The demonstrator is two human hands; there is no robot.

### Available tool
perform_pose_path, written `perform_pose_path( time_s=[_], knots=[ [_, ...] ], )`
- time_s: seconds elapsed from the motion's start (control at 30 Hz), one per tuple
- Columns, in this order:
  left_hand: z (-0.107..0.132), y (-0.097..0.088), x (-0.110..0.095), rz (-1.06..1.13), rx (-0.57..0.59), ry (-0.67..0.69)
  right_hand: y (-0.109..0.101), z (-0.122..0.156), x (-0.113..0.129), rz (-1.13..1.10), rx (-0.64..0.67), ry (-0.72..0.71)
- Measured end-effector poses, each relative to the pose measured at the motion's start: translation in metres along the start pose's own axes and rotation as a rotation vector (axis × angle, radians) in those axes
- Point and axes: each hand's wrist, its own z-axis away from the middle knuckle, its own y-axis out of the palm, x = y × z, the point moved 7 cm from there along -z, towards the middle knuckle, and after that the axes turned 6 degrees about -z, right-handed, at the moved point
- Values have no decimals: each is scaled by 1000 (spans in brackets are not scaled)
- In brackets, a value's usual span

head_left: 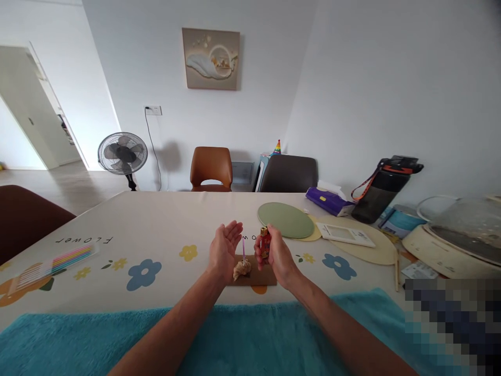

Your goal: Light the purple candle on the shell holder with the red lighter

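A small pastry-like lump [242, 268], pale brown and knobbly, sits on a brown board [259, 277] on the table in front of me. A thin purple candle [243, 249] stands upright in it; I cannot make out whether it is lit. My left hand [226, 250] is open, its palm cupped beside the candle on the left without touching it. In my right hand [277, 253] is a red patterned lighter [264, 245], held upright to the right of the candle with its metal top upward and my thumb near it.
A pack of coloured candles [74, 259] lies at the left on the flowered tablecloth [164, 230]. To the right are a green placemat [285, 219], a white frame [346, 234], a purple tissue pack [329, 200], a dark bottle [381, 190] and a lidded pot [450, 245]. A teal towel [242, 339] covers the near edge.
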Motion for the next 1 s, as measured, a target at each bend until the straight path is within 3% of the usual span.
perform_pose_path(
  time_s=[0.27, 0.53, 0.8, 1.0],
  knots=[
    [-1, 2, 5, -13, 29, 4, -5, 0, 2, 71, -62, -5],
    [2, 4, 5, -16, 52, 30, 0, 1, -8, 225, -40, 11],
    [2, 4, 5, 1, 32, 33, 6, 0, 4, 382, -27, -156],
    [4, 6, 5, -7, 35, 22, 3, -3, 3, 442, -14, -184]
  ],
)
